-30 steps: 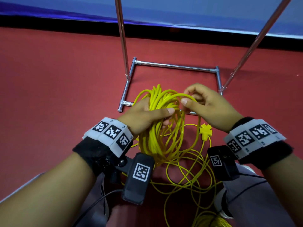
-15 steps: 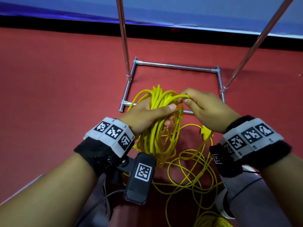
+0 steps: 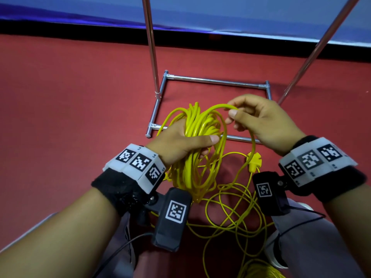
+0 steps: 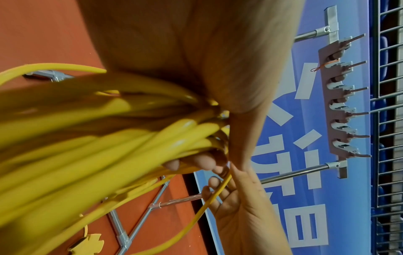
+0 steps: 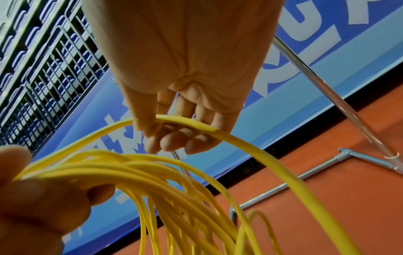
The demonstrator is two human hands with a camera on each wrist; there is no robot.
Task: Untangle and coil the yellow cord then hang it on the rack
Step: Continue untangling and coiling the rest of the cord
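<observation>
My left hand (image 3: 180, 143) grips a thick bundle of coiled yellow cord (image 3: 196, 141), thumb across the loops; the same bundle fills the left wrist view (image 4: 109, 138). My right hand (image 3: 259, 119) holds a single strand of the cord (image 5: 185, 121) between thumb and curled fingers, lifted in an arch just right of the bundle. The cord's yellow plug (image 3: 254, 159) hangs below my right hand. Loose tangled loops (image 3: 234, 213) lie on the red floor between my knees. The rack's hook bar (image 4: 340, 96) shows in the left wrist view.
The rack's chrome base frame (image 3: 214, 81) sits on the red floor just beyond my hands, with two upright poles (image 3: 149, 45) rising from it. A blue banner wall (image 3: 220, 13) stands behind. My knees (image 3: 313, 233) flank the loose cord.
My right hand has drawn away from the bundle, up and to the right, lifting one strand into a wider arch. The left hand keeps its grip on the coil.
</observation>
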